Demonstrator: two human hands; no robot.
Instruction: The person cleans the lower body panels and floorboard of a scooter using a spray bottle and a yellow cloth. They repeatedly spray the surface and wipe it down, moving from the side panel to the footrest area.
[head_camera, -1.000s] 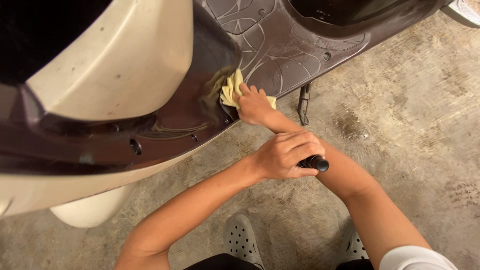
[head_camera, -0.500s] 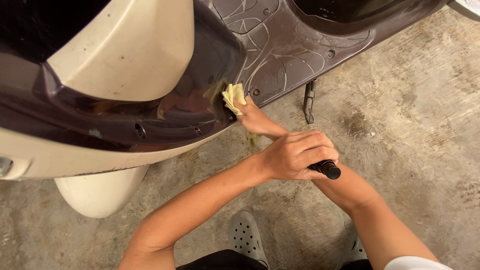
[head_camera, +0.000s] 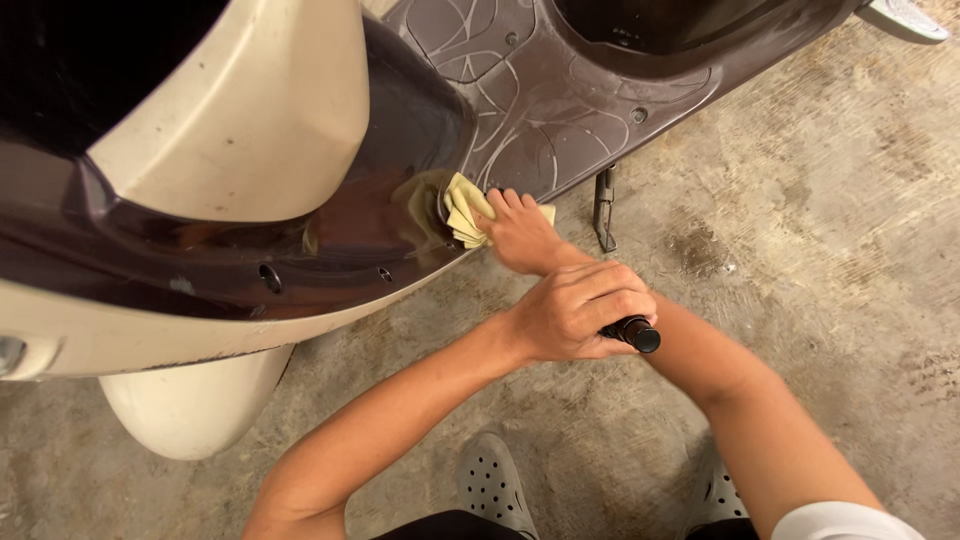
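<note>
Across the upper left of the frame, the scooter fills nearly everything, and its brown lower edge runs down from centre to the left border, leaving only a narrow strip of floor beneath it. Open room lies to the right and bottom: bare concrete floor, stained and rough, with the kickstand standing just right of the hands. At centre, the right hand lies flat on the cloth, fingers pressed together, pushing it against the glossy brown panel where panel meets footboard. The cloth is pale yellow, soft, folded into stacked layers, and its colour reflects in the shine beside it. Just below, crossing over the right forearm, the left hand is clenched round a small black bottle; only the rounded cap end pokes out to the right. The footboard is matte brown with raised swirling lines and screw holes. The cream body above is smooth and curved. Grey perforated clogs show at the bottom edge.
</note>
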